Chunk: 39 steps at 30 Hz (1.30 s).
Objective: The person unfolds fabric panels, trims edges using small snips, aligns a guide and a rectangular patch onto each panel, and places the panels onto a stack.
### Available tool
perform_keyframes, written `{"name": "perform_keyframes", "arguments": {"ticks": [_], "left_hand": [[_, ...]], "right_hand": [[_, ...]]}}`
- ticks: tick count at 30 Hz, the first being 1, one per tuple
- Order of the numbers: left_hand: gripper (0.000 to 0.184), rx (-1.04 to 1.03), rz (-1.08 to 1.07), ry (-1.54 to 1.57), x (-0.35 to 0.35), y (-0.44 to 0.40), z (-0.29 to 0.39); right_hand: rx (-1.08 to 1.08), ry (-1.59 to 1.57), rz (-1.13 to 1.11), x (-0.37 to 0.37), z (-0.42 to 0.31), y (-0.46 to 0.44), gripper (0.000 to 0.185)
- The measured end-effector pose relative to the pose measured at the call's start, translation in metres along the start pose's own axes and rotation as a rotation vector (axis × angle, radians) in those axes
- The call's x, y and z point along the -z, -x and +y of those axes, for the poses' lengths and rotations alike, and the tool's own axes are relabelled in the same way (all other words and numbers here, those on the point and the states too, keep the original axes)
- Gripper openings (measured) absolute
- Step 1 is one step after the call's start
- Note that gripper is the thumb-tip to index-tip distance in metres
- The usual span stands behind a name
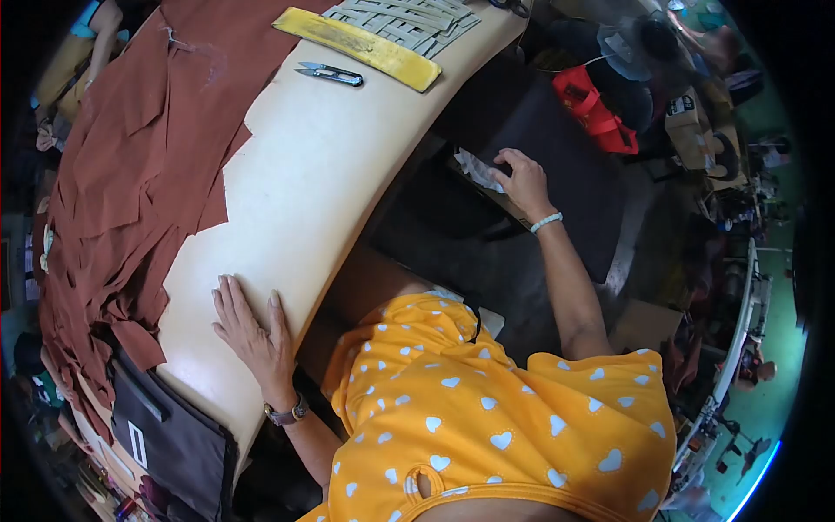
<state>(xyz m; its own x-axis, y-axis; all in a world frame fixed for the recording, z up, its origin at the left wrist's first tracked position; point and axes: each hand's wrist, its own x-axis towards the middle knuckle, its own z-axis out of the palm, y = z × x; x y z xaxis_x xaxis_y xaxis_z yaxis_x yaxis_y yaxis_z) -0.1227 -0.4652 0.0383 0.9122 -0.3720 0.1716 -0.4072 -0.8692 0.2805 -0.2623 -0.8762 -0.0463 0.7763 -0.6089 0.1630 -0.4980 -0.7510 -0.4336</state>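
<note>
My left hand (254,335) lies flat on the pale tabletop (300,165) with its fingers spread, holding nothing. Out past the table's edge, on the right, my right hand (522,181) is bent over a crumpled whitish piece (478,170); its fingers are curled, and whether they grip this piece cannot be made out. Reddish-brown fabric strips (130,183) are heaped along the table's left side. Small thread snips (330,74) lie near the far end, beside a worn yellow strip (357,48). Woven pale green strips (404,22) rest beyond it.
A black folded item (174,444) lies at the table's near left. On the right are a dark surface (565,165), a red bag (594,111) and a cardboard box (689,130). Another person's arm (104,39) shows at the upper left.
</note>
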Motion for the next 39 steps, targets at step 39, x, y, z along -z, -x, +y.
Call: {"name": "perform_keyframes", "arguments": {"ticks": [39], "left_hand": [[0.041, -1.067, -0.707, 0.549, -0.025, -0.135, 0.283]], "right_hand": [[0.056, -0.675, 0.221, 0.12, -0.07, 0.009, 0.007]]}}
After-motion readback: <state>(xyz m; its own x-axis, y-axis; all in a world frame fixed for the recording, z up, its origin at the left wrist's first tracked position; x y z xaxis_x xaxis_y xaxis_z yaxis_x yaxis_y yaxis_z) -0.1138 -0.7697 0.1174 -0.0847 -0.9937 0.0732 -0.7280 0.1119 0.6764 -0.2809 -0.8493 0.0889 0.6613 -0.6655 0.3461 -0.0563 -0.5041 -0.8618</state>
